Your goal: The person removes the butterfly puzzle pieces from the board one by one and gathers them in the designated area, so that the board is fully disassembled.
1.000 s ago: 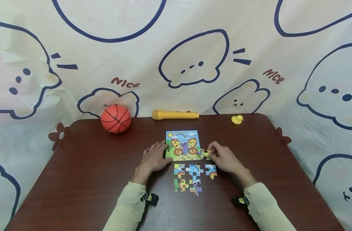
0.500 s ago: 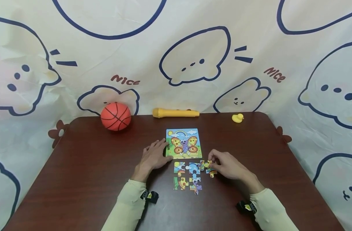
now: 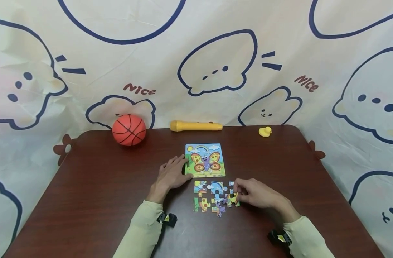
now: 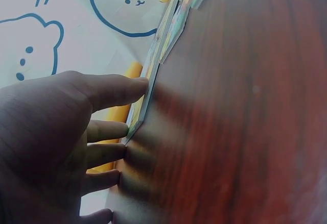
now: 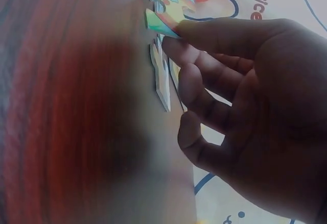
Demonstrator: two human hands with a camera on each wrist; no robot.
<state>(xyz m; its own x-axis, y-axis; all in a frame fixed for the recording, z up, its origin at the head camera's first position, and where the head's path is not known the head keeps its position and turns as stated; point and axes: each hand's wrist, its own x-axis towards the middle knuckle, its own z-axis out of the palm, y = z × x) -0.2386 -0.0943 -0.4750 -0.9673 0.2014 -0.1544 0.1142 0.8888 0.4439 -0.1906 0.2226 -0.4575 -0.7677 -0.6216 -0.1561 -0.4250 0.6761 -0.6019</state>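
My right hand (image 3: 260, 193) pinches a yellow and purple jigsaw puzzle piece (image 3: 233, 201) between thumb and index finger. In the right wrist view the piece (image 5: 169, 10) is held by its edge, tilted. It sits at the right end of the lower row, beside a purple piece (image 3: 218, 205); whether they touch is unclear. Partly behind my fingers lies a blue-topped piece (image 3: 231, 184). Several other loose pieces (image 3: 217, 187) lie to its left. My left hand (image 3: 171, 176), fingers fairly straight and spread, rests against the left edge of a butterfly puzzle board (image 3: 205, 161).
Along the back of the dark brown table (image 3: 96, 200) are a red toy basketball (image 3: 129, 130), a yellow toy microphone (image 3: 196, 126) and a yellow rubber duck (image 3: 265, 132). A cartoon-print cloth (image 3: 216, 107) hangs right behind the table.
My right hand has carried the puzzle piece from the board's lower right corner toward me, past the upper row, to the right end of the lower row. My left hand stays put.
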